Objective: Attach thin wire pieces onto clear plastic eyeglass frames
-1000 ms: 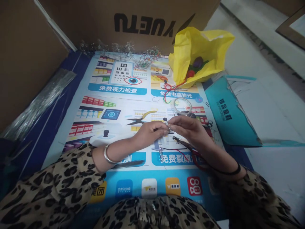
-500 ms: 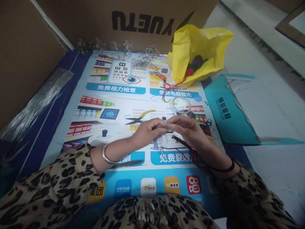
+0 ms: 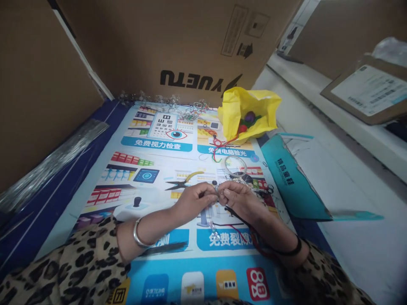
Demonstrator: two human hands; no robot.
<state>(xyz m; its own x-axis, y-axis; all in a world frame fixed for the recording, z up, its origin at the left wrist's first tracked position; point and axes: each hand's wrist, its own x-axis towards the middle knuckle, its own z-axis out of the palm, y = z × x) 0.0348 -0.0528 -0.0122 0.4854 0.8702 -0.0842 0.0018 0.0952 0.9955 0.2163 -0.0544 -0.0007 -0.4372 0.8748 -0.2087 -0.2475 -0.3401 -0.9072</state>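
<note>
Near the middle of the printed sheet, my two hands meet fingertip to fingertip. My left hand (image 3: 196, 199) pinches the top of a thin strand of clear beads (image 3: 214, 231), which dangles below its fingers. Thumb and forefinger of my right hand (image 3: 241, 200) are closed right beside it, on something small that I cannot make out. Pliers (image 3: 181, 184) with dark jaws and a yellow handle lie just beyond my left hand. A roll of clear tape (image 3: 235, 166) lies past my right hand. Part of a dark, slim object shows under my right wrist.
A yellow bag (image 3: 229, 112) holding red and purple items stands at the back right, red cord (image 3: 219, 144) trailing out. Tangled wire and beads (image 3: 190, 112) line the cardboard wall (image 3: 133, 55). Silvery wires (image 3: 60, 163) lie left; a torn teal box (image 3: 299, 190) sits right.
The camera has tilted up, so everything sits lower in view and more cardboard shows. My right fingers have curled in more tightly beside my left fingertips.
</note>
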